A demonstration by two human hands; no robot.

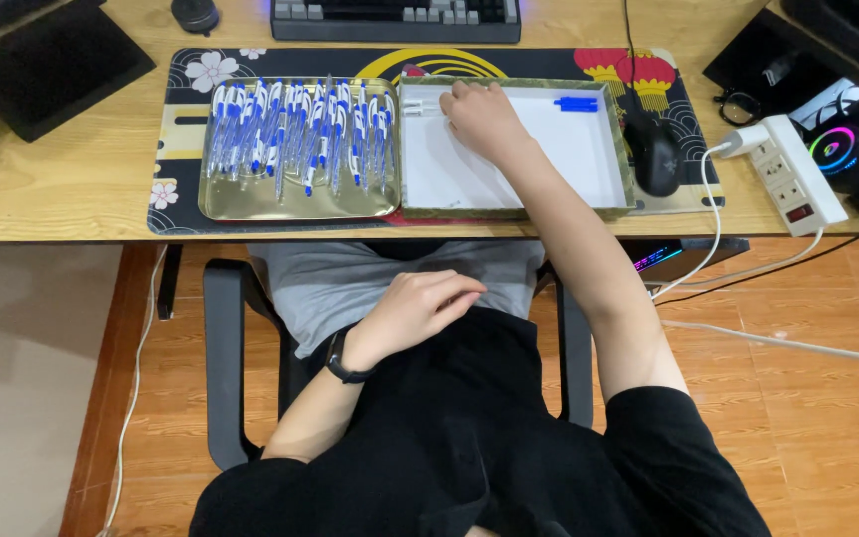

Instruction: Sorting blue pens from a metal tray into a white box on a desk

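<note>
You see blue-and-white pens (295,134) on a gold tray (295,204). Right of it, a white-floored box (519,204) with an olive rim, blue caps (576,103) inside. Beneath the tray, a black mat (176,139) with white flowers and red lanterns.

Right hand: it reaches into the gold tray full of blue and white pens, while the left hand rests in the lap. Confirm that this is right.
Not quite. In the head view the right hand reaches into the white-bottomed box beside the gold tray, at its far left corner, not among the blue and white pens. The left hand does rest in the lap.
</note>
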